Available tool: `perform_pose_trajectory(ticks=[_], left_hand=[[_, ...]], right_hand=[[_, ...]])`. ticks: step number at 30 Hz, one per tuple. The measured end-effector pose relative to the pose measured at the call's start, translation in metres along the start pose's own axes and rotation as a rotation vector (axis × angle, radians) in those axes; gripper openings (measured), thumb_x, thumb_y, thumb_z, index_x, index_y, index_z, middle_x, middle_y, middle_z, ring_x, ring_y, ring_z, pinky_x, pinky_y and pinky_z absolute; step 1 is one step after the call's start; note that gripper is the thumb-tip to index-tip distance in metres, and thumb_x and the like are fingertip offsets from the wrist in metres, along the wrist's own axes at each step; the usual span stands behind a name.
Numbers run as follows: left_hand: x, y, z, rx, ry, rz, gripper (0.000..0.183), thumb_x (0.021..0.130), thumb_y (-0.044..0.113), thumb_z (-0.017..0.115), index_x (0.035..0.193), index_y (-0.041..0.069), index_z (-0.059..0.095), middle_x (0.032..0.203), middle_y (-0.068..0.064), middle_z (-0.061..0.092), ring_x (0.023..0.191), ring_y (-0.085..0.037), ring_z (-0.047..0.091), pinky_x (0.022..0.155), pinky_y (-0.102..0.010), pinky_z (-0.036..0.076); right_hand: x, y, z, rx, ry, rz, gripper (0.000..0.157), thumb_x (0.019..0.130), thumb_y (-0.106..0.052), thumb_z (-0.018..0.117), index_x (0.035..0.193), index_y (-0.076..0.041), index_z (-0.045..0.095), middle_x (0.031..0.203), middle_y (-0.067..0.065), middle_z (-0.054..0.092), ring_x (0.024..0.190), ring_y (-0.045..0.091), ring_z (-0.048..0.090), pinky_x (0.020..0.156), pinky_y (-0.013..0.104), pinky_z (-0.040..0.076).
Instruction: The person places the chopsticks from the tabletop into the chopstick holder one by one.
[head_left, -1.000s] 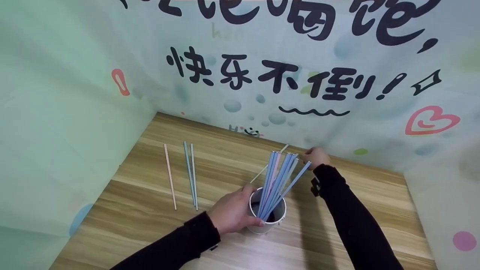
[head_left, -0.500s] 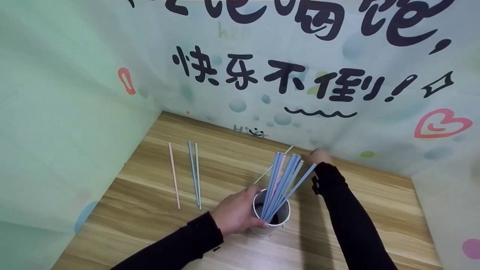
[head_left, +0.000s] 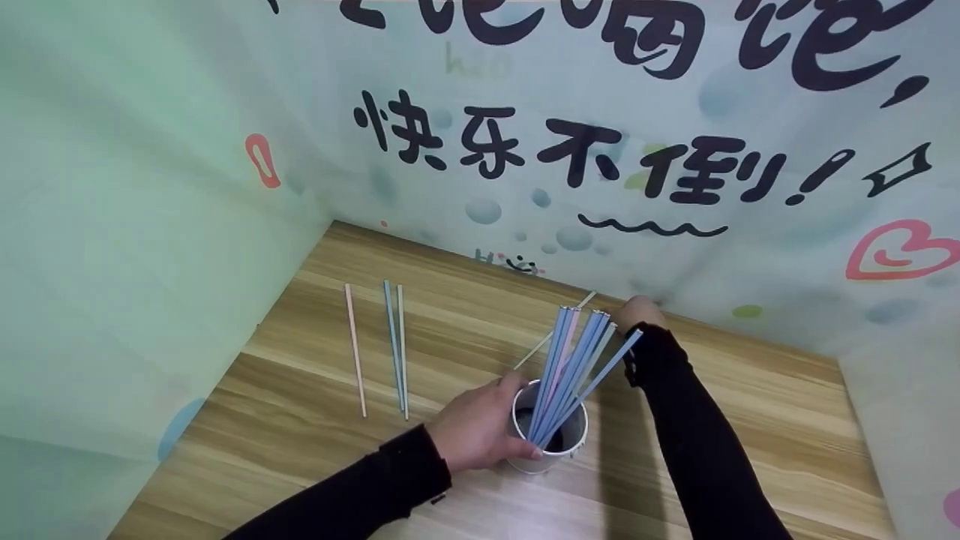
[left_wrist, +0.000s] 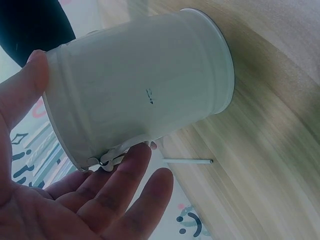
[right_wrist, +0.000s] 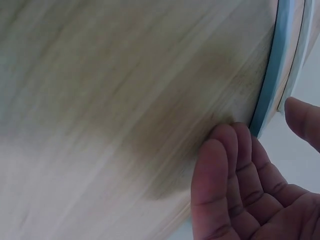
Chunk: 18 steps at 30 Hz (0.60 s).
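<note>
My left hand (head_left: 480, 431) grips a small white pail (left_wrist: 140, 75) by its rim, the thumb over the near side and the fingers round the far side. Blue, pink and pale straws (head_left: 574, 360) lean together inside it, one blue straw apart to the right. Beyond the pail, at the back of the table, is my right hand (head_left: 639, 313), partly hidden by its cuff. In the right wrist view its fingers are nearly straight, thumb apart, with fingertips right at the end of a blue straw (right_wrist: 274, 65). A pale straw (right_wrist: 299, 55) lies beside that one.
On the left of the wooden table (head_left: 300, 450) lie a pink straw (head_left: 355, 349), a blue straw (head_left: 394, 345) and a pale green straw (head_left: 403, 352). Another pale straw (head_left: 534, 350) lies slantwise behind the pail. Printed cloth walls (head_left: 480, 214) border the table.
The head view has shifted, so the scene sits slightly further right. My right hand has turned a little, its fingers now hidden in the head view. The left hand keeps its grip on the pail.
</note>
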<state>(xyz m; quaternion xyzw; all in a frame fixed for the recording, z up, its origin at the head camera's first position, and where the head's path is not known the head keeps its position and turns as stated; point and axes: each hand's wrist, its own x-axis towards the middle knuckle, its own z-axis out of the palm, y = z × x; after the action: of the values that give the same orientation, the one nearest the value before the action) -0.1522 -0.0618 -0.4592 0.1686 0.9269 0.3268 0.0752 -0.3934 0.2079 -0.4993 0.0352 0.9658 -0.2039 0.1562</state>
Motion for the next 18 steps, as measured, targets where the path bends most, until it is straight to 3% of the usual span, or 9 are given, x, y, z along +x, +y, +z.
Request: perform_pose_trajectory(ticks=[11, 18], left_hand=[[-0.0003, -0.0001, 0.0009, 0.003, 0.005, 0.001, 0.083, 0.075, 0.047, 0.088, 0.137, 0.009, 0.046, 0.125, -0.011, 0.069, 0.112, -0.024, 0.068, 0.095, -0.040, 0.055], [0.0004, -0.0009, 0.0004, 0.001, 0.005, 0.001, 0.083, 0.075, 0.046, 0.088, 0.137, 0.010, 0.047, 0.123, -0.011, 0.070, 0.110, -0.023, 0.068, 0.095, -0.040, 0.055]], right_hand=[[0.0004, 0.0039, 0.0058, -0.015, 0.067, -0.042, 0.043, 0.100, -0.036, 0.059, 0.089, 0.004, 0.069, 0.105, 0.024, 0.071, 0.078, 0.024, 0.059, 0.077, 0.041, 0.054], [0.0060, 0.0061, 0.0088, 0.000, 0.056, -0.012, 0.030, 0.097, -0.022, 0.055, 0.069, -0.011, 0.051, 0.077, 0.006, 0.056, 0.066, 0.020, 0.051, 0.061, 0.032, 0.045]])
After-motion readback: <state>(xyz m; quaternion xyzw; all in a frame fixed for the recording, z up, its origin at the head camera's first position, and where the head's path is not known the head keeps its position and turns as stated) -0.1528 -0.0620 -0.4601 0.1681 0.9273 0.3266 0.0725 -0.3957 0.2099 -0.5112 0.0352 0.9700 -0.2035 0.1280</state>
